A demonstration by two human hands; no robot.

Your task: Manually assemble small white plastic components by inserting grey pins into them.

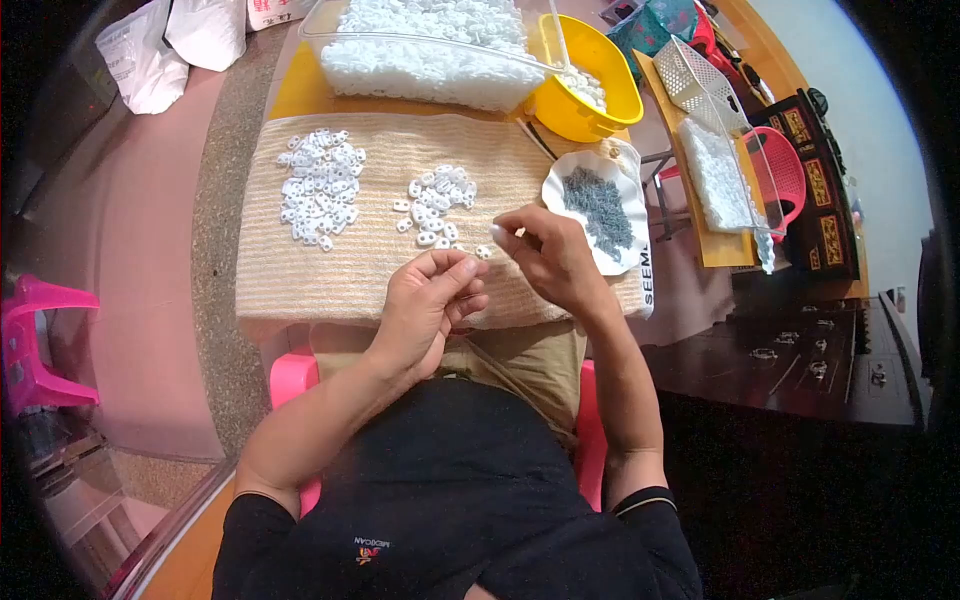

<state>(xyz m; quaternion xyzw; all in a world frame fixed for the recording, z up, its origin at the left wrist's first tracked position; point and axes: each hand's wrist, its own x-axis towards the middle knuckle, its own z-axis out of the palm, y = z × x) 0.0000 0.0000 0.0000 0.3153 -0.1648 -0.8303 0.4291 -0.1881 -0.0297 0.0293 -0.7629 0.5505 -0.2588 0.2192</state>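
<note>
My left hand (432,300) is over the near edge of a striped towel, thumb and forefinger pinched together. A small white plastic piece with dark holes (484,252) shows right at its fingertips; it appears to be held there. To its right, my right hand (552,258) has thumb and fingers closed in a pinch beside the scalloped white dish (628,262); whatever is in them is too small to make out. That dish holds a heap of small grey metal parts (600,210). Beyond my left hand lies a small pile of white two-holed pieces (440,198).
A larger pile of white pieces (322,188) covers the towel's left side. At the back stand a clear bin (430,75) full of white parts and a yellow basin (622,95). A pink stool (45,340) is at far left, a side table with a white basket (700,85) at right.
</note>
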